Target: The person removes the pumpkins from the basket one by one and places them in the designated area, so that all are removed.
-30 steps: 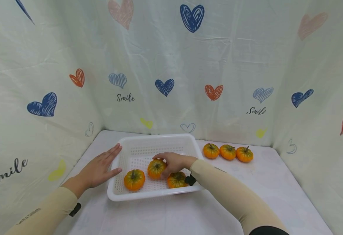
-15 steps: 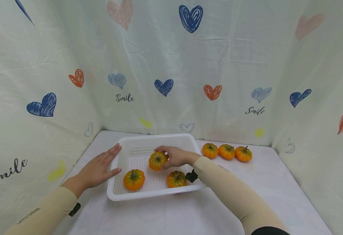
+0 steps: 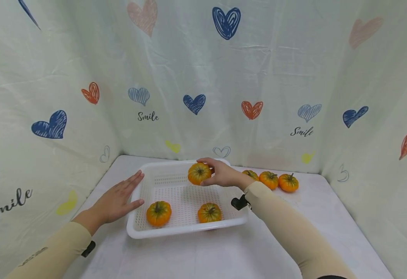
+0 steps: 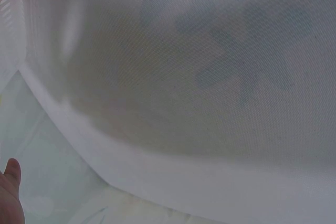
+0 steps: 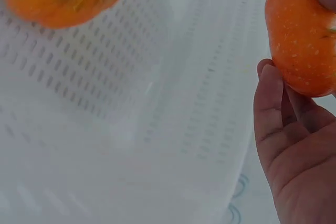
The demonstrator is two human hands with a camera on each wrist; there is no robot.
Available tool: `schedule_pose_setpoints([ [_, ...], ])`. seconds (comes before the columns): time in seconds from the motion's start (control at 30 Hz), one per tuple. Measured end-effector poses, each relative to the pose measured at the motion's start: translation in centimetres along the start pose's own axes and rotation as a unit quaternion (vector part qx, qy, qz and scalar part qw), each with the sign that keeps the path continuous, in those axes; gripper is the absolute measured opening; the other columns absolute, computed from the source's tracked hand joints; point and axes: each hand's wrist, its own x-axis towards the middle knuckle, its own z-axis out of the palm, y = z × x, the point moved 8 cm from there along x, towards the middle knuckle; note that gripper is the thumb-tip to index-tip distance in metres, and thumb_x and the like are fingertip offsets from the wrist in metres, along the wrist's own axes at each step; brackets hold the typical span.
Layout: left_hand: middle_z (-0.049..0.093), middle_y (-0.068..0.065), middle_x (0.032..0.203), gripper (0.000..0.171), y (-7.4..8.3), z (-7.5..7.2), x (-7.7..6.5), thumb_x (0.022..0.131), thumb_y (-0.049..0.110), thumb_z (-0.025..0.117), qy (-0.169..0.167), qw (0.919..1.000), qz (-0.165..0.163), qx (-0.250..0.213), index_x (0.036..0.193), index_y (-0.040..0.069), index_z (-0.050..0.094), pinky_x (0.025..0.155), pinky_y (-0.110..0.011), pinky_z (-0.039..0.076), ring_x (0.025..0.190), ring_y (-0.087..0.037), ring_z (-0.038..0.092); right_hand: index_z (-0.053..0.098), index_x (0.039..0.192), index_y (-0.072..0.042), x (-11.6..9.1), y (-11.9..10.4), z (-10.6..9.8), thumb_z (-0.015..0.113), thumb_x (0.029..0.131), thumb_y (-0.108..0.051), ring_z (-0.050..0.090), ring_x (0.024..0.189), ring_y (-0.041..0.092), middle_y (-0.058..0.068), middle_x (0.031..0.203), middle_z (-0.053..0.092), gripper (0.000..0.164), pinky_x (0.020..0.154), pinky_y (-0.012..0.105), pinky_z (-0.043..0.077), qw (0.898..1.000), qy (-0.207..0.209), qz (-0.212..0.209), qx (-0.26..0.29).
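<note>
My right hand [image 3: 222,174] grips a small orange pumpkin [image 3: 199,173] between thumb and fingers, over the back right part of a white perforated basket [image 3: 186,231]. The right wrist view shows the fingers curled round that pumpkin [image 5: 299,35], up beyond the basket's inner wall. Two more pumpkins lie on the basket floor: one at the front left [image 3: 159,213], another at the front right [image 3: 209,212]. My left hand [image 3: 117,199] rests with straight, spread fingers at the basket's left rim. Only a bit of the left hand [image 4: 10,195] shows in the left wrist view.
Three pumpkins sit in a row on the white table [image 3: 315,217] right of the basket: a near one [image 3: 250,175] partly hidden by my right wrist, a middle one [image 3: 268,180] and an outer one [image 3: 288,182]. A heart-printed curtain [image 3: 276,77] encloses the table's back and sides.
My right hand has lifted the middle pumpkin off the basket floor and carried it back and to the right. The left hand stays at the left rim.
</note>
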Motion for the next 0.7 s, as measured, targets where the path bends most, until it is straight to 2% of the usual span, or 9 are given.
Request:
schedule_pose_setpoints([
  [0.17, 0.015, -0.011, 0.165, 0.085, -0.2, 0.3, 0.0, 0.096, 0.052, 0.057, -0.004, 1.0000, -0.006, 0.001, 0.159, 0.009, 0.020, 0.115, -0.058, 0.023, 0.145, -0.038, 0.028, 0.038, 0.152, -0.024, -1.8, 0.4, -2.7, 0.080, 0.086, -0.023, 0.055, 0.111, 0.024, 0.002, 0.131, 0.054, 0.079, 0.087, 0.034, 0.055, 0.998, 0.050, 0.008, 0.043],
  [0.27, 0.016, -0.011, 0.165, 0.085, -0.3, 0.4, 0.0, 0.097, 0.053, 0.055, -0.005, 1.0000, -0.004, 0.001, 0.159, 0.009, 0.020, 0.115, -0.057, 0.023, 0.145, -0.038, 0.028, 0.037, 0.152, -0.022, -3.2, 1.0, -4.4, 0.080, 0.087, -0.023, 0.057, 0.110, 0.027, 0.006, 0.133, 0.053, 0.078, 0.087, 0.036, 0.056, 0.994, 0.081, 0.003, 0.066],
  [0.47, 0.018, -0.012, 0.164, 0.083, -0.3, 0.5, 0.0, 0.097, 0.051, 0.055, 0.005, 1.0000, 0.006, 0.005, 0.158, 0.007, 0.022, 0.115, -0.056, 0.025, 0.144, -0.038, 0.030, 0.034, 0.152, -0.025, -6.4, 3.8, -6.8, 0.082, 0.085, -0.029, 0.057, 0.116, 0.032, 0.011, 0.141, 0.047, 0.082, 0.093, 0.040, 0.054, 0.985, 0.128, 0.040, 0.109],
  [0.7, 0.018, -0.013, 0.164, 0.083, -0.4, 0.5, 0.0, 0.097, 0.050, 0.056, 0.003, 0.9999, 0.004, 0.009, 0.159, 0.007, 0.021, 0.115, -0.057, 0.025, 0.144, -0.038, 0.029, 0.028, 0.157, -0.029, -10.0, 6.5, -8.4, 0.080, 0.086, -0.031, 0.049, 0.129, 0.039, 0.013, 0.157, 0.033, 0.088, 0.101, 0.049, 0.047, 0.981, 0.156, 0.072, 0.087],
])
